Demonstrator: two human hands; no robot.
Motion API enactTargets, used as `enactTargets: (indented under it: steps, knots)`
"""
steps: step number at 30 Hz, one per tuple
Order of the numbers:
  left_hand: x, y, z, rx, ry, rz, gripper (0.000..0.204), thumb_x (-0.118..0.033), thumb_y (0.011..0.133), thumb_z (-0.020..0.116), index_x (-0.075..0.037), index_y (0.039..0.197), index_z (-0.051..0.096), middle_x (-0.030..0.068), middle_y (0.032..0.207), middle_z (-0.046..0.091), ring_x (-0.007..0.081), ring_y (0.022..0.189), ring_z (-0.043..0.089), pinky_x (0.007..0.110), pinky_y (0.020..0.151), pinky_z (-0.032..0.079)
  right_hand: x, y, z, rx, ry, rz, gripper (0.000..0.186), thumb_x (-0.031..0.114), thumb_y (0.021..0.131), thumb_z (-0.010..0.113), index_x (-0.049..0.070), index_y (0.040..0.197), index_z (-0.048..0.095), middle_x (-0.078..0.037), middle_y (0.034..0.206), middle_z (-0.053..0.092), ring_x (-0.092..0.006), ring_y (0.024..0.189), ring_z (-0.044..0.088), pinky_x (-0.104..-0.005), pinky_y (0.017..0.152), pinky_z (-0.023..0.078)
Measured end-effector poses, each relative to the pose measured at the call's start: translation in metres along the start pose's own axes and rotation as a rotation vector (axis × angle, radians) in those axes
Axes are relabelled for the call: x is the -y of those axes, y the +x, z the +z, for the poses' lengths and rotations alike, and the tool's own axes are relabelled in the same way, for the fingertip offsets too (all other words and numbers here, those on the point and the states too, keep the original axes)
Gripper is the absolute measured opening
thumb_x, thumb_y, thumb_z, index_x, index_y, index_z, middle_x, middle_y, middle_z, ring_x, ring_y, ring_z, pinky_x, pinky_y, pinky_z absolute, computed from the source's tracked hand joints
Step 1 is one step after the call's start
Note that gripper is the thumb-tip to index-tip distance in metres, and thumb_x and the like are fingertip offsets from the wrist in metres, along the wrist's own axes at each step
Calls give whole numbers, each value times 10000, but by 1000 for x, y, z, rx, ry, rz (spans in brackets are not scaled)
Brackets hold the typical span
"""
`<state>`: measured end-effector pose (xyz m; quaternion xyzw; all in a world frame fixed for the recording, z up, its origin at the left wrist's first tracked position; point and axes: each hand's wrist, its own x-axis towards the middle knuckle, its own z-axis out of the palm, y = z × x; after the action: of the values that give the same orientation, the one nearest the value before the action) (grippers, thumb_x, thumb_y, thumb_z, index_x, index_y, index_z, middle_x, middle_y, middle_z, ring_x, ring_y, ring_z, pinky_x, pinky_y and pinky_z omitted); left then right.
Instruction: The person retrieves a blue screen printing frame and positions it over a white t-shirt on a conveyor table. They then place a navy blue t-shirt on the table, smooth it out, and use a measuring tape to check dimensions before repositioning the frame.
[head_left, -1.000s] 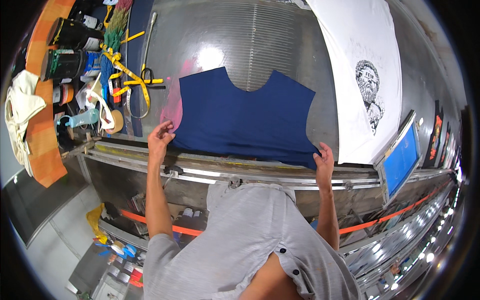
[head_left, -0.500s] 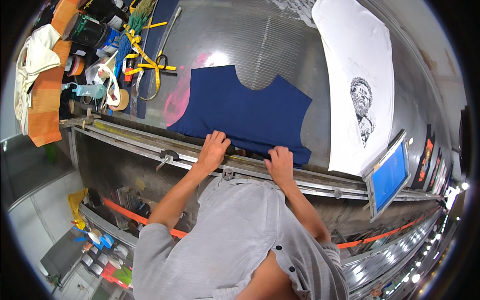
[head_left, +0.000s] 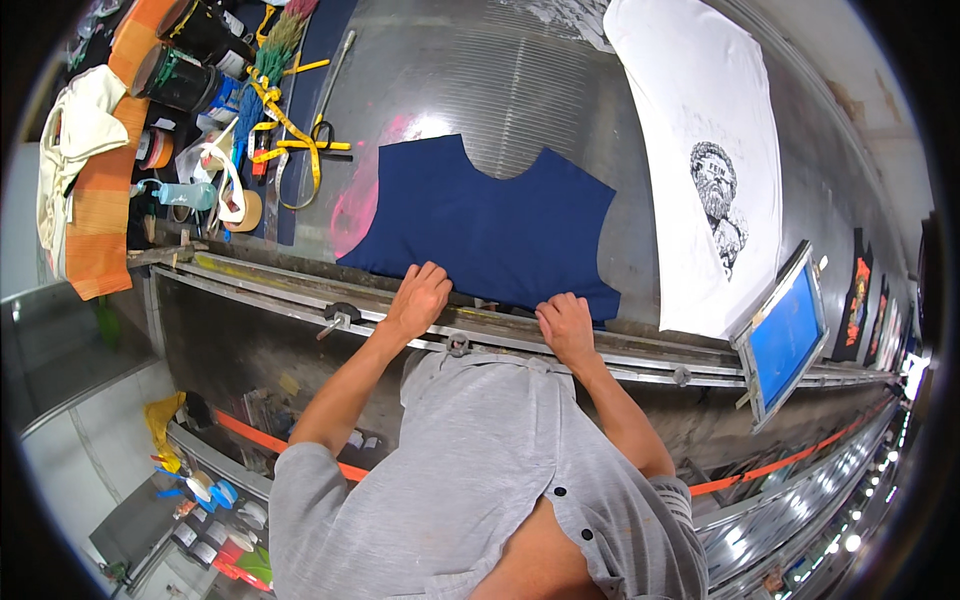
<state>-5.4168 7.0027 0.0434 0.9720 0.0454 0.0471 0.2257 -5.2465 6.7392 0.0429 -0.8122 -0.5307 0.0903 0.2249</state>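
Note:
A navy blue cut fabric piece (head_left: 480,225), shaped like a shirt panel with a scooped neckline, lies flat on the grey metal table (head_left: 430,80). Its lower edge reaches the table's near side. There my left hand (head_left: 420,298) pinches the edge left of the middle, fingers curled over the cloth. My right hand (head_left: 567,325) grips the same edge farther right, its fingers bent and closed. The stretch of edge between them runs along the table's rim. To the right is a white fabric piece (head_left: 690,90) printed with a black bearded figure.
Metal rails (head_left: 640,365) run along the near edge, with a clamp (head_left: 340,316) on them. A blue-meshed printing screen (head_left: 787,335) leans at right. At left lie a yellow tape measure (head_left: 316,170), a tape roll (head_left: 247,212), a spray bottle (head_left: 185,195) and dark ink tubs (head_left: 175,78).
The navy fabric's lower edge, bunched up near my right hand before, now lies smoother. Both hands keep their hold in nearly the same places. The whole view has shifted slightly.

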Motion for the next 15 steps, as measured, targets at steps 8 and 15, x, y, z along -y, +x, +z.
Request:
enactTargets:
  steps: [8, 15]
  knots:
    - [11, -7, -8, -237, -78, -231, 171, -33, 759, 683, -6, 923, 643, 118, 964, 588, 314, 983, 544, 421, 825, 417, -22, -32, -1, -342, 272, 598, 96, 118, 837, 698, 59, 888, 642, -102, 924, 623, -278, 818, 612, -391, 735, 492]
    - [72, -34, -4, -591, 141, -1141, 282, -51, 830, 679, 65, 1077, 610, 248, 1060, 565, 425, 1010, 548, 481, 901, 428, -69, -69, -2, -516, 177, 1030, 233, 172, 855, 713, -5, 993, 649, -151, 876, 640, -302, 795, 633, -402, 767, 493]
